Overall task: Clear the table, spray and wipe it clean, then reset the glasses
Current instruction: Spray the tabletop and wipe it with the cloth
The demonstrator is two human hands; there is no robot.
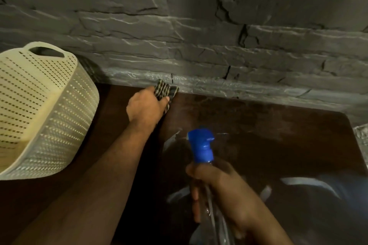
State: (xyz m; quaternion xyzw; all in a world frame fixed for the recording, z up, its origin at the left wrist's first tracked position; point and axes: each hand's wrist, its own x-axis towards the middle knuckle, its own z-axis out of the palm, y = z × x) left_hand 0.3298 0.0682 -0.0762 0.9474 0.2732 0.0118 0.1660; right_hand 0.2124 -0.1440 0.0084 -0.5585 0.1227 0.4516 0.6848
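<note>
A dark brown glossy table (268, 129) runs up to a grey stone wall. My left hand (146, 106) reaches to the table's far edge and grips a striped dark cloth (166, 89), which lies on the surface against the wall. Nearer to me, my right hand (221, 191) holds a clear spray bottle with a blue trigger head (201, 143), its nozzle pointing away over the table. The bottle's lower body is mostly hidden by my fingers. No glasses are in view.
A cream perforated plastic basket (39, 109) with a handle cutout stands on the left, close to my left forearm. The grey stone wall (199, 36) bounds the table at the back. The table's right corner (344, 115) shows at the right.
</note>
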